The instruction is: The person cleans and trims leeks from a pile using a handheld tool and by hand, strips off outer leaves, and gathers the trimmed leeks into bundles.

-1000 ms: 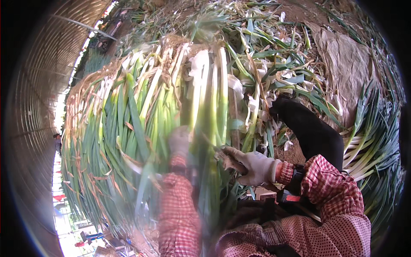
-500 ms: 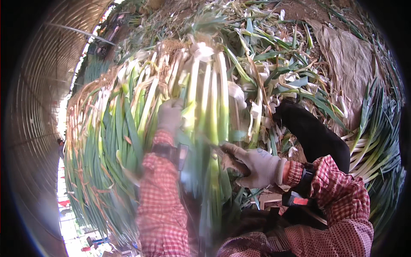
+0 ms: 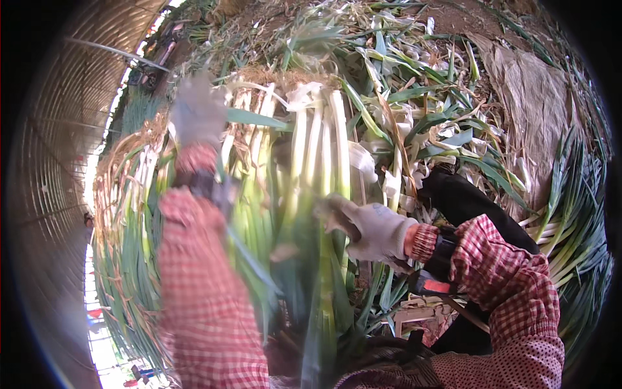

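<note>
A row of long green onions (image 3: 327, 146), with white stems, green leaves and roots at the far end, lies in front of me. My right hand (image 3: 379, 228), in a pale, dirt-stained glove, is beside the green stems at the middle. Its fingers are bent closed around something I cannot make out; a dark piece shows under the palm. My left hand (image 3: 199, 111), also gloved, is over the root end at the left. Motion smears its fingers, and whether it holds anything is hidden. A long green leaf (image 3: 256, 119) lies across the stems near it.
More green onions (image 3: 129, 214) are heaped at the left, and another pile (image 3: 573, 220) lies at the right. Stripped leaves and peelings (image 3: 447, 110) cover the ground ahead, near a brown sheet (image 3: 528, 110). My dark-clothed leg (image 3: 476, 201) stretches out right of the row.
My left hand has moved away from me and to the left, from the stems to the root end. My right hand has shifted slightly away from me and to the left.
</note>
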Motion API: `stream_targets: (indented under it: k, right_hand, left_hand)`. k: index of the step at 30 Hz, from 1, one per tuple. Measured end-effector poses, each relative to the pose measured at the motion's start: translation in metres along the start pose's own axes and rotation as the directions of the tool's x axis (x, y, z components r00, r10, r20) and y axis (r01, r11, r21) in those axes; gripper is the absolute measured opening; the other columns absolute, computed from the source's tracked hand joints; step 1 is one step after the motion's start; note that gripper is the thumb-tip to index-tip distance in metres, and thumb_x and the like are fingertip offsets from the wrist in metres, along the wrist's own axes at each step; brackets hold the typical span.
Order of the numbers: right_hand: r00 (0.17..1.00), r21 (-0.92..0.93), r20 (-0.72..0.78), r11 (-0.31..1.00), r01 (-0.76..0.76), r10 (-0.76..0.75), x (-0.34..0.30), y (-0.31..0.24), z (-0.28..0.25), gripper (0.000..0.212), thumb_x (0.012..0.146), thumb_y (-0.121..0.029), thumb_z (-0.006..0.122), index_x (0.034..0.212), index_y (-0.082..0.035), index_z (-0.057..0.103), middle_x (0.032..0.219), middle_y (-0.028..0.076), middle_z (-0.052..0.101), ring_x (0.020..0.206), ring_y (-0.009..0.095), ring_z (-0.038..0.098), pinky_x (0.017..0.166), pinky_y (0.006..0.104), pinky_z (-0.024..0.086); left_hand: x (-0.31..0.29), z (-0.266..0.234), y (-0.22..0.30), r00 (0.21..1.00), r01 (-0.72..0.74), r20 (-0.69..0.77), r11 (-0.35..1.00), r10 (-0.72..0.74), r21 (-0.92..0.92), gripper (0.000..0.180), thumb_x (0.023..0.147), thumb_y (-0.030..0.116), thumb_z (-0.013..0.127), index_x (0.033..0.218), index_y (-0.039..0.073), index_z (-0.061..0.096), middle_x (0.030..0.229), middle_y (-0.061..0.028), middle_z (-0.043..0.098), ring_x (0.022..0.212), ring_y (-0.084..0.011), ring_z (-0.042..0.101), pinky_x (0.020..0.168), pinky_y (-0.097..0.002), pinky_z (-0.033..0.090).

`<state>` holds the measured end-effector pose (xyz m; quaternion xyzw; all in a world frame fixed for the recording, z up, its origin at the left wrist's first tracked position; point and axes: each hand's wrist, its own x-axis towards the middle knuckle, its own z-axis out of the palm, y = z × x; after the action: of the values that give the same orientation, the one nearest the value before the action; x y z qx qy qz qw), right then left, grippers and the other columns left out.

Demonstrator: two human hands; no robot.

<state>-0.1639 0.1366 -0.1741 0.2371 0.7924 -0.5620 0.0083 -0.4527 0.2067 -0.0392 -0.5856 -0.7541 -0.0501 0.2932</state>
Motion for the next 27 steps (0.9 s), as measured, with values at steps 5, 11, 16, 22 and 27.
stream_targets:
  k: [5, 11, 16, 22, 27]
  right_hand:
    - [0.954, 0.009, -0.135, 0.963, -0.269, 0.268, 0.05, 0.005, -0.033, 0.069, 0.076, -0.013, 0.065, 0.138, -0.003, 0.036, 0.097, 0.022, 0.068, 0.089, 0.037, 0.068, 0.079, 0.0426, 0.056]
    - [0.978, 0.201, -0.199, 0.979, -0.02, 0.061, 0.059, 0.021, -0.005, 0.076, 0.073, -0.019, 0.075, 0.138, -0.006, 0.039, 0.1, 0.019, 0.068, 0.092, 0.031, 0.068, 0.083, 0.038, 0.055]
    - [0.999, 0.198, 0.038, 0.98, 0.003, -0.011, -0.071, -0.008, 0.032, 0.097, 0.071, -0.018, 0.071, 0.152, -0.003, 0.02, 0.095, 0.021, 0.066, 0.094, 0.037, 0.067, 0.087, 0.0407, 0.052]
    - [0.96, 0.114, -0.239, 0.978, 0.177, -0.146, -0.033, 0.007, 0.058, 0.096, 0.072, -0.021, 0.071, 0.151, -0.003, 0.019, 0.101, 0.024, 0.066, 0.094, 0.038, 0.067, 0.087, 0.0412, 0.053]
    - [0.957, 0.073, -0.255, 0.99, -0.122, 0.137, 0.017, -0.007, 0.015, 0.08, 0.077, -0.02, 0.07, 0.144, -0.005, 0.028, 0.105, 0.023, 0.066, 0.099, 0.036, 0.066, 0.09, 0.0415, 0.053]
  left_hand:
    - [-0.149, 0.053, 0.064, 0.697, 0.33, 0.709, 0.927, -0.11, -0.179, 0.03, 0.092, 0.032, 0.06, 0.101, 0.003, 0.063, 0.094, -0.0222, 0.069, 0.089, -0.0361, 0.068, 0.08, -0.0425, 0.054]
    - [-0.203, 0.062, 0.036, 0.457, 0.563, 0.831, 0.826, -0.317, 0.006, 0.04, 0.084, 0.039, 0.068, 0.098, 0.002, 0.06, 0.102, -0.0224, 0.067, 0.1, -0.0356, 0.065, 0.086, -0.0431, 0.05]
    - [-0.191, 0.026, 0.063, 0.537, 0.498, 0.792, 0.867, -0.289, -0.022, 0.036, 0.081, 0.034, 0.068, 0.097, 0.003, 0.057, 0.087, -0.0186, 0.066, 0.086, -0.032, 0.066, 0.078, -0.0422, 0.05]
    - [-0.223, 0.027, 0.043, 0.679, 0.404, 0.678, 0.914, -0.282, -0.025, 0.042, 0.075, 0.034, 0.071, 0.104, 0.005, 0.064, 0.095, -0.0191, 0.069, 0.089, -0.0346, 0.067, 0.08, -0.0408, 0.051]
    - [-0.229, 0.0, 0.056, 0.499, 0.633, 0.833, 0.757, -0.238, -0.164, 0.046, 0.075, 0.038, 0.074, 0.108, 0.007, 0.067, 0.102, -0.0172, 0.07, 0.096, -0.0322, 0.067, 0.086, -0.0396, 0.05]
